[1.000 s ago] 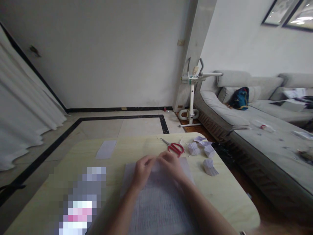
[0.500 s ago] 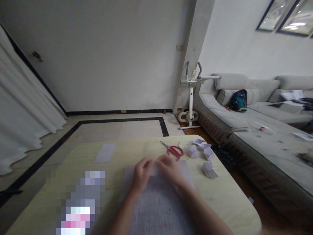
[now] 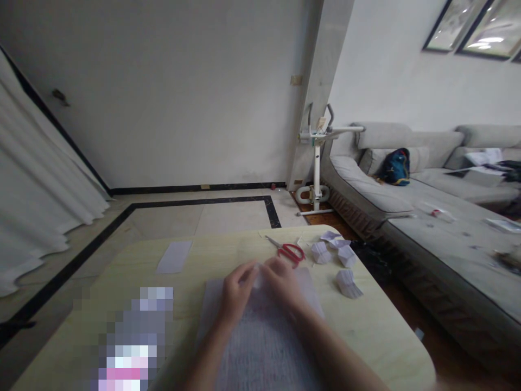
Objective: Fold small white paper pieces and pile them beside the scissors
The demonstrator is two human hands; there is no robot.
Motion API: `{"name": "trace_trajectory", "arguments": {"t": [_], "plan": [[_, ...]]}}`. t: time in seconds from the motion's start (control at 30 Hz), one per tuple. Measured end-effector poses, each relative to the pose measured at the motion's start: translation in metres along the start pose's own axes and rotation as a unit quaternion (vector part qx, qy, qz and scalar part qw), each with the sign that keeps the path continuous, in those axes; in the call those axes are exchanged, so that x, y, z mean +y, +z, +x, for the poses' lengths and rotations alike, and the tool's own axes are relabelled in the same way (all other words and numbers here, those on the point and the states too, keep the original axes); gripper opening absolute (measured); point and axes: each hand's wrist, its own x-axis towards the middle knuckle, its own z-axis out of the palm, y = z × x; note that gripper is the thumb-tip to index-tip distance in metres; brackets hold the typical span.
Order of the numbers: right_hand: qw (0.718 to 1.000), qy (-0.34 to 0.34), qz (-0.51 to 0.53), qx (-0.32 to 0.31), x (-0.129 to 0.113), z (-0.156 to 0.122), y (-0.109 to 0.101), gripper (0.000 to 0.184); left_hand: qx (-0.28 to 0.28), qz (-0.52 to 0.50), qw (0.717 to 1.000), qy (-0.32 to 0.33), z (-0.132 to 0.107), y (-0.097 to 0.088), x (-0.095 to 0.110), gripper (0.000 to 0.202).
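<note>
My left hand [image 3: 236, 290] and my right hand [image 3: 281, 283] meet over the far edge of a large printed sheet [image 3: 264, 342] on a pale wooden table [image 3: 382, 326]. Both hands pinch a small piece of white paper [image 3: 257, 277] between their fingertips. Red-handled scissors [image 3: 288, 250] lie just beyond my right hand. Right of the scissors sit several small folded paper pieces [image 3: 337, 258].
A narrow paper strip [image 3: 174, 257] lies at the table's far left. A blurred-out item [image 3: 130, 342] sits at the near left. A grey sofa [image 3: 427, 217] with a blue bag [image 3: 394, 167] runs along the right; a white exercise machine [image 3: 317, 163] stands by the pillar. White curtains [image 3: 36, 201] hang left.
My hands stay together on the small paper, with only slight finger movement. The view has shifted a little.
</note>
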Motion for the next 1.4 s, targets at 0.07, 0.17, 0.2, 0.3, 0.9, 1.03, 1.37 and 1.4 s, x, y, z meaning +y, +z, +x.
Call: {"name": "trace_trajectory", "arguments": {"t": [0.07, 0.17, 0.2, 0.3, 0.9, 1.03, 1.37, 1.4], "plan": [[1.000, 0.000, -0.001, -0.006, -0.001, 0.000, 0.000, 0.016, -0.005, -0.003, 1.000, 0.007, 0.000, 0.000, 0.002, 0.028], [1.000, -0.011, -0.010, -0.010, -0.002, -0.001, -0.001, 0.015, -0.014, -0.010, 1.000, 0.008, 0.000, 0.000, 0.004, 0.026], [1.000, -0.015, -0.015, -0.011, -0.003, -0.001, -0.001, 0.015, -0.016, -0.011, 1.000, 0.003, 0.000, 0.000, 0.005, 0.027], [0.999, -0.026, -0.025, -0.013, -0.004, -0.001, -0.002, 0.013, -0.020, -0.014, 1.000, -0.017, -0.001, 0.001, 0.005, 0.030], [0.998, -0.044, -0.028, -0.031, -0.004, -0.001, -0.004, 0.012, -0.061, 0.029, 0.997, 0.026, -0.002, 0.002, 0.008, 0.026], [0.999, -0.037, -0.009, -0.023, -0.002, -0.001, -0.001, 0.011, -0.005, 0.021, 1.000, 0.014, 0.000, -0.002, 0.007, 0.025], [0.999, -0.047, -0.015, -0.014, 0.006, 0.002, -0.005, 0.014, 0.010, -0.025, 0.999, -0.020, 0.000, -0.002, 0.011, 0.024], [0.998, -0.053, -0.018, -0.015, 0.005, 0.002, -0.005, 0.015, 0.005, -0.023, 1.000, -0.021, 0.000, -0.002, 0.011, 0.025]]}}
